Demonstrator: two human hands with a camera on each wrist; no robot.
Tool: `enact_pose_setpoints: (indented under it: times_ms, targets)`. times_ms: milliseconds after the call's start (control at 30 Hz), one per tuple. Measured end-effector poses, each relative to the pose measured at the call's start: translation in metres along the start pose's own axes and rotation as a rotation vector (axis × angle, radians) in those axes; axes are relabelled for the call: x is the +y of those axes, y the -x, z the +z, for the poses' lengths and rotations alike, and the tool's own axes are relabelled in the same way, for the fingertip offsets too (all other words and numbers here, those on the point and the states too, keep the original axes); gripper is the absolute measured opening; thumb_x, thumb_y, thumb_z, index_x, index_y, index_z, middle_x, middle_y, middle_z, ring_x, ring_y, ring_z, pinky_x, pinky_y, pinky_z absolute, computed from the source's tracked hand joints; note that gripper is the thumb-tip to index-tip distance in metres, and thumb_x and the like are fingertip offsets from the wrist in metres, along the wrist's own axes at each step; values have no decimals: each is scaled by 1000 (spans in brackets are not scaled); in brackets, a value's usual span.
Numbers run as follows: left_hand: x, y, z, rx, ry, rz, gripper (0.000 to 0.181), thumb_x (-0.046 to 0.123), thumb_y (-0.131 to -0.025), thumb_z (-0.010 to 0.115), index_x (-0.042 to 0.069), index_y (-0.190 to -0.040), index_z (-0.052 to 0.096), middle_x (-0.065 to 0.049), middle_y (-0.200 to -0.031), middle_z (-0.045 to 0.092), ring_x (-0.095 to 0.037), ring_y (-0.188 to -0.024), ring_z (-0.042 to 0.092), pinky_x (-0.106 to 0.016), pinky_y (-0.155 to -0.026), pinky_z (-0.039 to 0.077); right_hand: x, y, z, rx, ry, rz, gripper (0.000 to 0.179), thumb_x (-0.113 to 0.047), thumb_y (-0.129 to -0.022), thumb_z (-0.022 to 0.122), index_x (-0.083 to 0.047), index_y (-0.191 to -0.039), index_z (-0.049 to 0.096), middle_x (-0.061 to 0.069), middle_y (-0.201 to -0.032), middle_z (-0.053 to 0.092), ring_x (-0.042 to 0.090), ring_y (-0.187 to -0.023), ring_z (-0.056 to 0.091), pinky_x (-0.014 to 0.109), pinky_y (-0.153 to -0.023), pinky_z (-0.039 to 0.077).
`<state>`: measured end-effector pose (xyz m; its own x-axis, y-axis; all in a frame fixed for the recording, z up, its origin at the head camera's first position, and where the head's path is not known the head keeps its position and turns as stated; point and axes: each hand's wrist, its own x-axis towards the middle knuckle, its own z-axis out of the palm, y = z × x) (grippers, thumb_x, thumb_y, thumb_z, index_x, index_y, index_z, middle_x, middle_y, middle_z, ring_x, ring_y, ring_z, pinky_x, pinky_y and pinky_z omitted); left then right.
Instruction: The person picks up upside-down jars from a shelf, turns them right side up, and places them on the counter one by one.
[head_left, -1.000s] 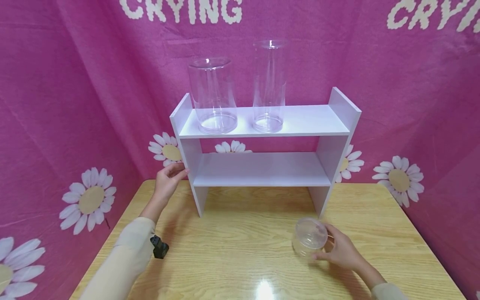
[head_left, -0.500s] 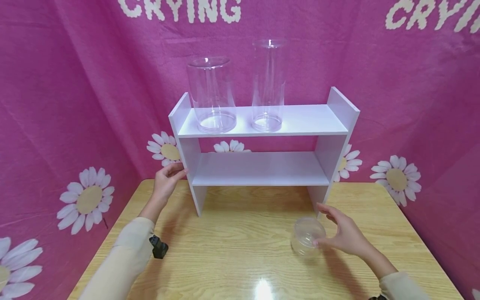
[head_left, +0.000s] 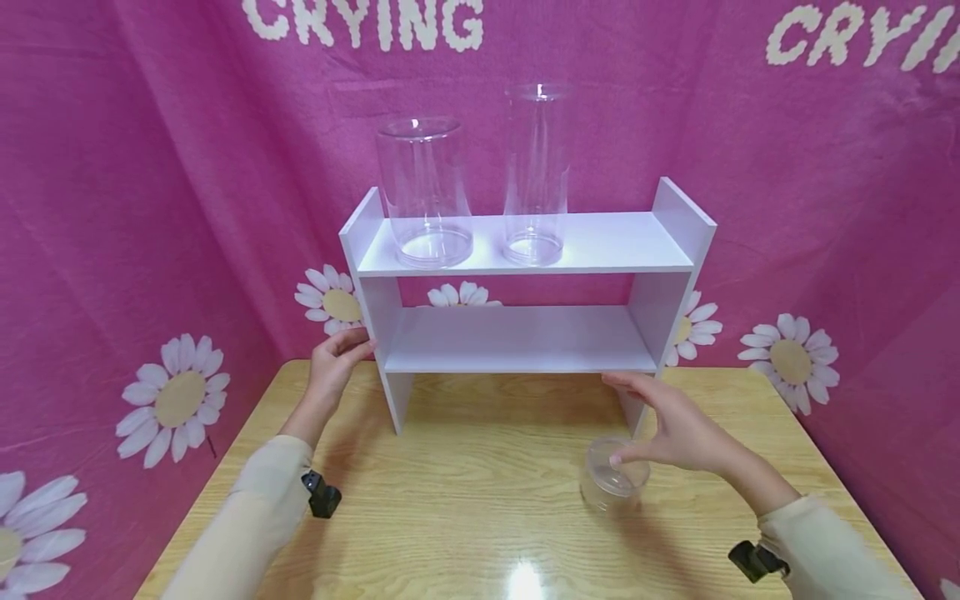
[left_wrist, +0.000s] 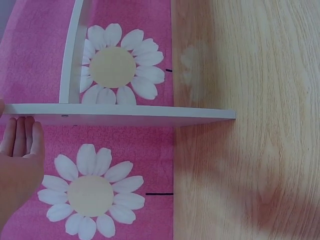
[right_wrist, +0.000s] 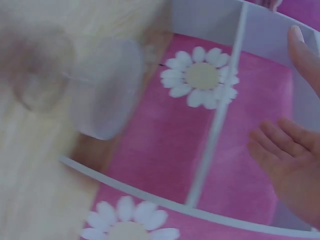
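Tub point(head_left: 609, 485) stands on the bench point(head_left: 465, 500), near right, before the right end of the shelf point(head_left: 517, 337). The right hand point(head_left: 686, 429), fingers spread, holds nothing and is apart from it; a low sweep might knock it over. The left hand point(head_left: 332, 365) pinches the shelf's left side: a sudden tug could rock the wide jar point(head_left: 426, 187) and tall jar point(head_left: 537, 179) on top, the latter likelier to topple

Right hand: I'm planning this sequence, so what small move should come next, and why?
Probably bring the right hand to the shelf's right panel: the hand looks open and apart from the clear container, while the left hand touches the left panel.
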<state>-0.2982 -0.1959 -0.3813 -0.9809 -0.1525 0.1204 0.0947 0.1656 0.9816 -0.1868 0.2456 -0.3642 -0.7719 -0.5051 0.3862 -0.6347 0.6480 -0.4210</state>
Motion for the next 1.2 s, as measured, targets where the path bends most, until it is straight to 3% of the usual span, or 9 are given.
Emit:
enact_pose_setpoints:
  times_ms: [67, 133, 433, 767, 1067, 1200]
  targets:
    - [1, 1, 1, 2, 10, -1, 40, 11, -89, 65, -8, -123, 58, 30, -77, 60, 10, -83, 56, -8, -80, 46, -5, -7, -8, -32, 15, -18, 87, -32, -61, 90, 2, -131, 51, 16, -131, 60, 32, -118, 57, 41, -97, 51]
    - [1, 1, 1, 2, 17, 0, 40, 11, -89, 65, -9, -123, 57, 30, -78, 60, 10, -83, 56, -8, -80, 46, -9, -13, -15, -59, 18, -42, 84, -32, -61, 90, 1, -129, 53, 16, -128, 61, 32, -115, 59, 47, -94, 51]
    - [1, 2, 2, 11, 9, -38, 40, 11, -90, 65, -6, -125, 57, 29, -77, 59, 9, -84, 56, -8, -80, 45, -25, -41, -48, -121, 2, -68, 72, -29, -64, 89, 1, -123, 59, 14, -120, 66, 31, -109, 63, 45, -92, 53]
    - [3, 3, 2, 6, 14, -50, 41, 13, -90, 65, -6, -125, 57, 29, -78, 59, 7, -86, 55, -9, -81, 45, -49, -76, -84, -99, 78, -134, 62, -25, -67, 87, -4, -120, 62, 8, -118, 68, 22, -104, 66, 40, -90, 54]
    - [4, 3, 2, 7, -2, -59, 41, 14, -90, 64, -5, -125, 57, 27, -80, 59, 7, -86, 55, -11, -83, 45, -64, -100, -108, -109, 24, -43, 56, -22, -70, 86, -6, -119, 63, 9, -118, 69, 23, -106, 68, 36, -94, 53]
    - [4, 4, 2, 9, -5, -57, 41, 15, -90, 64, -5, -125, 58, 26, -81, 60, 5, -86, 54, -11, -82, 45, -67, -111, -118, -111, -25, 48, 54, -20, -70, 86, -8, -117, 64, 6, -116, 69, 20, -107, 66, 32, -95, 53]
